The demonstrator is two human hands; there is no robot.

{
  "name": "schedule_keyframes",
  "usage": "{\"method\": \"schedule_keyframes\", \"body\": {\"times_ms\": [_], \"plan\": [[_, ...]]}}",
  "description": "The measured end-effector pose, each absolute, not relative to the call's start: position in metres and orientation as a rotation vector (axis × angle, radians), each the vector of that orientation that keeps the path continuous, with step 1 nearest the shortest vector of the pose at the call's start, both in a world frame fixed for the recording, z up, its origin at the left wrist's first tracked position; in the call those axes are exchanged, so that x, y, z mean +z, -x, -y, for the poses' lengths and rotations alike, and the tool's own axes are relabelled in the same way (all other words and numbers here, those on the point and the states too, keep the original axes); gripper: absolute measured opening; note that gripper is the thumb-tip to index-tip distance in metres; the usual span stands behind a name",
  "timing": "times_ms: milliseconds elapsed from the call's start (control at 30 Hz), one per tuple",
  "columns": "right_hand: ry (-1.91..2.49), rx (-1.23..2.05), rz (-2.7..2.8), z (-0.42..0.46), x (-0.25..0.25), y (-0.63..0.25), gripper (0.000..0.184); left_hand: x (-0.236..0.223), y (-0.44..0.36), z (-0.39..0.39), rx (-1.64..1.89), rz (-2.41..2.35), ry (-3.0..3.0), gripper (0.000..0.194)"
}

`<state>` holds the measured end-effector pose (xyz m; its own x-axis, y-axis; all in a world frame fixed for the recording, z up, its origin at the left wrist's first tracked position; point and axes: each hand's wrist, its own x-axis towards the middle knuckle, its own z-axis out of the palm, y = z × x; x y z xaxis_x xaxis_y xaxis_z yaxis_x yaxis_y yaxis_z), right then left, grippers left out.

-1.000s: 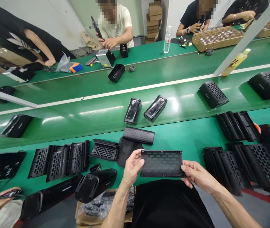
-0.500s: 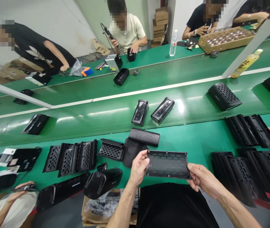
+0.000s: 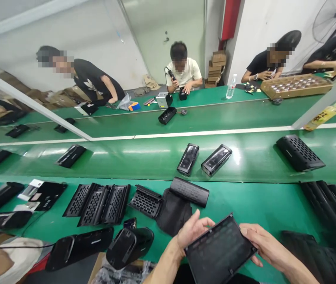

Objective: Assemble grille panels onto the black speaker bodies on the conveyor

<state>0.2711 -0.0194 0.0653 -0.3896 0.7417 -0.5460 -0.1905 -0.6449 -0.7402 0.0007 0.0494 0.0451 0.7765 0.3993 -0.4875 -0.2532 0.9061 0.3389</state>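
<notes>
A black speaker-grille panel (image 3: 219,250), with a slotted pattern showing through a thin dark layer, is tilted in front of me, inner side up. My right hand (image 3: 261,242) pinches its right edge, thumb on top. Beside the panel's upper left edge is my left hand (image 3: 193,230), thumb raised and fingers stretched out, some partly hidden behind the edge. Just beyond it lie a pile of thin black sheets (image 3: 174,213) and a curved black grille (image 3: 190,191) resting across their far end.
More grille panels (image 3: 97,205) lie left, others (image 3: 327,203) right. Black speaker housings (image 3: 131,246) stand near the front edge above a carton of plastic bags. Two glossy black units (image 3: 188,159) sit on the green conveyor (image 3: 144,157). Several co-workers sit across; one person's arm is at lower left.
The panel has turned from level to slanted and come lower and nearer. My left hand has let go of its left edge and opened. The camera view has tipped upward.
</notes>
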Motion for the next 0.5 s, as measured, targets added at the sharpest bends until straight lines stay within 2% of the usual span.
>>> {"method": "schedule_keyframes", "body": {"times_ms": [100,167,267,333,500], "plan": [[1.268,2.202,0.927,-0.019,0.071,-0.267,0.062,0.033,-0.005,-0.051,0.274,-0.554,-0.256,0.077],[1.359,2.171,0.931,-0.054,0.070,-0.267,0.060,0.031,-0.002,-0.052,0.283,-0.563,-0.209,0.082],[1.557,1.838,0.818,-0.121,0.054,-0.269,0.053,0.040,0.007,-0.060,0.378,-0.572,-0.160,0.087],[1.643,1.647,0.764,-0.167,0.034,-0.268,0.055,0.050,0.015,-0.066,0.459,-0.572,-0.161,0.089],[1.758,1.405,0.628,-0.246,-0.032,-0.247,0.063,0.070,0.033,-0.073,0.684,-0.577,-0.191,0.091]]}}
